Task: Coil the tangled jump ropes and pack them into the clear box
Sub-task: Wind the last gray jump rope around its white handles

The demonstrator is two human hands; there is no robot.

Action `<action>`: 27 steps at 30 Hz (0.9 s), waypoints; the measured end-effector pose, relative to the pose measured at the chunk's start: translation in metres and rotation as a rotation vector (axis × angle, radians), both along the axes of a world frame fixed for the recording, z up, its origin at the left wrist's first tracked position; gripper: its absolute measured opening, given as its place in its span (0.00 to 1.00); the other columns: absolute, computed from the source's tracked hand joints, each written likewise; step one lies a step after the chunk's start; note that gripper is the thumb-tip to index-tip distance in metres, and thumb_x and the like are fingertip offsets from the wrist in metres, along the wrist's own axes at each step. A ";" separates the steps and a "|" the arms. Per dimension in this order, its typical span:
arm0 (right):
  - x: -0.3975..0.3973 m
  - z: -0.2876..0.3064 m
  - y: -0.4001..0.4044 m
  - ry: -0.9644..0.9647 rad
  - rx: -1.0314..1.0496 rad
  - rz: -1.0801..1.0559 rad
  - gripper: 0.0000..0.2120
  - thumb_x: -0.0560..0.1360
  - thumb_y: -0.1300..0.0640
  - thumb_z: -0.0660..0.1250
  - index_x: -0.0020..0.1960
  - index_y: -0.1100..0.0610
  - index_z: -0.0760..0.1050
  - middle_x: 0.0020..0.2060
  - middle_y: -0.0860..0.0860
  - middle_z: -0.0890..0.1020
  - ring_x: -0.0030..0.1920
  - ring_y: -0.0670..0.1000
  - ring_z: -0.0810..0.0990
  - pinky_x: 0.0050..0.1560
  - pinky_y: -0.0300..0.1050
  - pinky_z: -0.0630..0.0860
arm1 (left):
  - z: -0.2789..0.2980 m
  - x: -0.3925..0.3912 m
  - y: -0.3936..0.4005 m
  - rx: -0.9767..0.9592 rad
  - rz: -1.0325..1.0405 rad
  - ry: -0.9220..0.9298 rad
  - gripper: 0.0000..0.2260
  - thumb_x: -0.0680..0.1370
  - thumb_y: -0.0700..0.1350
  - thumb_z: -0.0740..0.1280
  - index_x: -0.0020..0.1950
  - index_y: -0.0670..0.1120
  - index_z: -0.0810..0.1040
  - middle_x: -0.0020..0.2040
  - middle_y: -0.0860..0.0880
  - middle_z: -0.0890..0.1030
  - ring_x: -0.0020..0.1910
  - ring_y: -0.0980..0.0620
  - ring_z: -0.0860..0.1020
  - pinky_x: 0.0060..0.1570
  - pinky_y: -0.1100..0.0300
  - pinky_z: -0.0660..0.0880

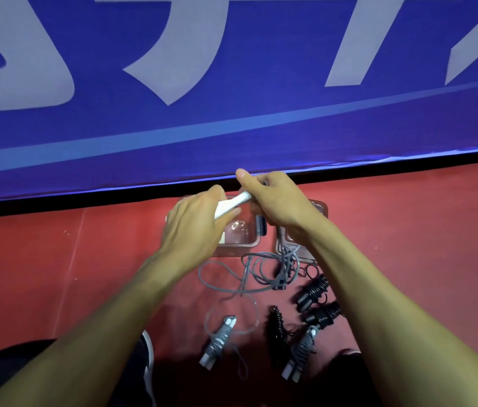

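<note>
Both hands are clamped on one white handle (233, 204) at the centre of the frame, left hand (199, 227) low on it, right hand (276, 201) at its top, above the clear box (246, 245). Its grey cord (232, 277) hangs loose below, probably light, soft, easily tangled; the rigid handle seems the best place to hold.

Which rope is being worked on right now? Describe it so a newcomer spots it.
Start at the blue banner; just below it both hands meet over the clear box. The white handle between them trails a loose grey cord, unlike the wound bundles nearer the person.
</note>
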State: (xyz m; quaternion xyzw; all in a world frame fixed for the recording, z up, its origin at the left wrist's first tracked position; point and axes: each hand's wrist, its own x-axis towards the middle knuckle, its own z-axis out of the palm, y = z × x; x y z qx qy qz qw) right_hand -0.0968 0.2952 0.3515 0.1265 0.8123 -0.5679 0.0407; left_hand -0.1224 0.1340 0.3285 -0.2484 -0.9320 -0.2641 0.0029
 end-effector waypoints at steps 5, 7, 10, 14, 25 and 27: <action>-0.006 -0.007 0.005 0.118 -0.091 -0.104 0.12 0.79 0.57 0.68 0.37 0.57 0.78 0.29 0.48 0.75 0.34 0.48 0.72 0.40 0.44 0.71 | 0.007 0.000 0.005 0.060 -0.073 -0.098 0.15 0.79 0.59 0.64 0.47 0.48 0.68 0.39 0.53 0.73 0.40 0.47 0.70 0.40 0.53 0.61; -0.007 -0.009 0.006 0.151 -0.059 -0.126 0.11 0.79 0.56 0.68 0.38 0.56 0.78 0.30 0.48 0.75 0.35 0.49 0.72 0.42 0.50 0.70 | 0.009 -0.002 0.004 0.091 -0.114 -0.236 0.12 0.81 0.56 0.64 0.48 0.48 0.69 0.37 0.55 0.73 0.38 0.50 0.71 0.38 0.55 0.62; -0.005 -0.009 0.004 0.199 -0.017 -0.100 0.13 0.80 0.54 0.67 0.38 0.55 0.76 0.30 0.49 0.74 0.33 0.48 0.70 0.39 0.50 0.69 | 0.018 -0.005 0.000 0.208 -0.121 -0.497 0.11 0.80 0.51 0.68 0.49 0.46 0.72 0.37 0.52 0.83 0.36 0.55 0.79 0.37 0.58 0.70; -0.003 -0.003 0.000 0.231 -0.016 -0.103 0.18 0.80 0.46 0.64 0.36 0.52 0.78 0.31 0.50 0.75 0.35 0.49 0.72 0.44 0.60 0.75 | 0.027 -0.001 -0.001 0.292 -0.153 -0.640 0.12 0.79 0.48 0.71 0.48 0.43 0.71 0.37 0.47 0.86 0.35 0.53 0.84 0.38 0.57 0.80; 0.000 -0.002 -0.001 0.116 0.032 -0.023 0.25 0.79 0.46 0.69 0.34 0.65 0.73 0.25 0.49 0.64 0.28 0.47 0.60 0.29 0.42 0.58 | 0.015 -0.005 -0.005 0.119 -0.174 -0.165 0.17 0.73 0.59 0.68 0.59 0.54 0.79 0.48 0.53 0.84 0.46 0.47 0.80 0.46 0.48 0.75; 0.002 -0.003 0.000 0.118 0.026 -0.019 0.23 0.80 0.45 0.68 0.33 0.60 0.72 0.26 0.50 0.63 0.28 0.48 0.60 0.30 0.43 0.57 | 0.016 -0.007 -0.005 0.100 -0.175 -0.182 0.15 0.73 0.58 0.67 0.55 0.52 0.80 0.42 0.53 0.82 0.41 0.48 0.77 0.45 0.46 0.75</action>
